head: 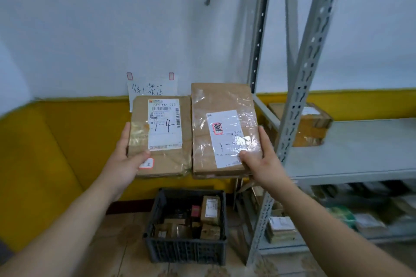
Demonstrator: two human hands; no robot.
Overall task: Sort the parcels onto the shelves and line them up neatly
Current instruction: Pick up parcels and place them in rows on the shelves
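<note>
I hold two flat brown parcels side by side in the air, in front of the wall. My left hand point(126, 159) grips the left parcel point(166, 159) at its lower left corner, thumb on top; its white label reads "7-4". My right hand point(261, 159) grips the taller right parcel point(216, 101) at its lower right corner, thumb on its white label. This parcel is wrapped in clear tape. The two parcels touch along their inner edges.
A dark plastic crate point(186, 252) with several small parcels stands on the floor below. A grey metal shelf unit point(351, 153) is at the right, with one brown box point(313, 123) at its back left and several packages on a lower shelf point(281, 229). A handwritten paper sign point(153, 87) hangs on the wall.
</note>
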